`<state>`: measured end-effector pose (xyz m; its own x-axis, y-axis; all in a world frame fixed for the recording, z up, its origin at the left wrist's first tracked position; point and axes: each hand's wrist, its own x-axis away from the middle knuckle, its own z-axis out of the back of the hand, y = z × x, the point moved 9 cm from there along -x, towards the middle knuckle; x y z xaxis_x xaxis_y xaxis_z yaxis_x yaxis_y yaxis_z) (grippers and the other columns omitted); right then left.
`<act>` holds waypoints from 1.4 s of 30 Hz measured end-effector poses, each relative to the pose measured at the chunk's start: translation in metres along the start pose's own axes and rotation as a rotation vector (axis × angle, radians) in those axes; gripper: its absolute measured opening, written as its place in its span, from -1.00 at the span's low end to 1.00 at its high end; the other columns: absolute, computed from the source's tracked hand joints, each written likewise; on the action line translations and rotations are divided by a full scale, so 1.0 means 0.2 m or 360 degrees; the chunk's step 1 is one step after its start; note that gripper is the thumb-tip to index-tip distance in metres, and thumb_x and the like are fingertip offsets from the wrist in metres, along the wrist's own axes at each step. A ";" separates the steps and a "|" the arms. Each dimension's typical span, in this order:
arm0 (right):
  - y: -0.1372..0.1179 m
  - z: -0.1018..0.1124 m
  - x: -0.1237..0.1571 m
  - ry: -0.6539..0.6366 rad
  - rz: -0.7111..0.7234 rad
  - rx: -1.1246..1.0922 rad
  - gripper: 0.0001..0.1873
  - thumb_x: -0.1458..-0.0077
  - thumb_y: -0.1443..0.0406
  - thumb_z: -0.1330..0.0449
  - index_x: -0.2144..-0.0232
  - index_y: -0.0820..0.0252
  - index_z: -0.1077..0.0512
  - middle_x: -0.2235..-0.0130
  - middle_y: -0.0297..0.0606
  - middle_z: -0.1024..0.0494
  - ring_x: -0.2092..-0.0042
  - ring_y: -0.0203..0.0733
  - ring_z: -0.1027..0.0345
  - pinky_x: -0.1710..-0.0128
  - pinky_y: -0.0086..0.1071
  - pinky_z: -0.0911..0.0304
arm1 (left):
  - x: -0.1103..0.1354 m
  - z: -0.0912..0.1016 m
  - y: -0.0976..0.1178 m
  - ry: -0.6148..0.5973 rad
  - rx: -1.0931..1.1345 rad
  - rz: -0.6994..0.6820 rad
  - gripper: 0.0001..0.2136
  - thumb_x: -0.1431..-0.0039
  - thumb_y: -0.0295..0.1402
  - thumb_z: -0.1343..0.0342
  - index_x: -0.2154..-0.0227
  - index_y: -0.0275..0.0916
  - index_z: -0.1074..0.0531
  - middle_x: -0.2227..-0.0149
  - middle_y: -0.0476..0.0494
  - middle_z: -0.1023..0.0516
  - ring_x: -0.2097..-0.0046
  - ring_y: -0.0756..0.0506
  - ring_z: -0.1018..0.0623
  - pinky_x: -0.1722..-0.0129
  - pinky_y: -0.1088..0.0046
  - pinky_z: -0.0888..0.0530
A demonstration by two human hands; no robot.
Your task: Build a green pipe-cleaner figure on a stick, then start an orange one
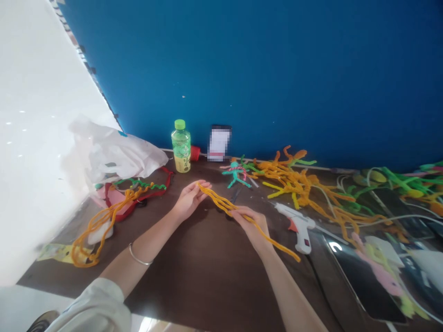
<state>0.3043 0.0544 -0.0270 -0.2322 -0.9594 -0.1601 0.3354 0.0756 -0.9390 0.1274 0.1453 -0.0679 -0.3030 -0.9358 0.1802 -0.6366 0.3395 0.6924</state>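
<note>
Several orange pipe cleaners (221, 201) lie side by side in a loose bundle stretched between my two hands above the dark table. My left hand (191, 199) pinches the bundle at its far left end, fingertips closed on it. Farther along, my right hand (252, 226) has its fingers closed around the same strands. Past that hand, a single orange tail runs down to the right toward the glue gun (296, 225). Behind the hands, a small turquoise pipe-cleaner figure (236, 174) with a pink and red strand lies on the table.
A drink bottle (181, 150) and a propped phone (219, 143) stand along the blue wall. More orange pipe cleaners (297, 182) are heaped at right, near a dark tablet (367, 276). On the left are a white plastic bag (128, 152) and looped orange strands (85, 235).
</note>
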 end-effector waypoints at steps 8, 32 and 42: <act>-0.02 -0.04 0.00 -0.0110 0.0293 0.0286 -0.84 0.12 0.21 -0.22 0.59 0.16 -0.50 0.41 -0.21 -0.53 0.34 -0.18 -0.43 0.31 -0.34 -0.32 | -0.01 0.02 -0.01 0.0006 -0.0008 -0.0004 -0.87 -0.06 -0.42 -0.08 0.31 -0.30 -0.42 0.27 -0.20 -0.55 0.11 -0.12 -0.50 0.03 0.28 -0.34; 0.12 0.00 0.01 -0.0065 -0.0435 -0.0048 -0.74 0.21 0.14 -0.25 0.64 0.25 -0.47 0.59 -0.21 -0.52 0.53 -0.24 -0.37 0.56 -0.45 -0.22 | 0.01 -0.05 0.01 -0.0084 -0.0097 -0.0014 -0.79 -0.01 -0.38 -0.14 0.26 -0.32 -0.45 0.21 -0.24 -0.54 0.11 -0.14 -0.50 0.03 0.26 -0.34; 0.12 -0.01 0.01 -0.0119 -0.0462 -0.0050 -0.73 0.23 0.14 -0.25 0.68 0.24 -0.43 0.61 -0.22 -0.50 0.55 -0.26 -0.35 0.57 -0.46 -0.20 | 0.00 -0.03 0.01 -0.0110 -0.0162 -0.0049 -0.73 0.05 -0.34 -0.19 0.25 -0.32 -0.46 0.25 -0.25 -0.55 0.18 -0.15 -0.52 0.06 0.16 -0.34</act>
<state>0.3096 0.0544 -0.0501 -0.2462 -0.9593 0.1381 0.2364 -0.1976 -0.9514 0.1311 0.1454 -0.0626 -0.3351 -0.9355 0.1117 -0.5722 0.2963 0.7647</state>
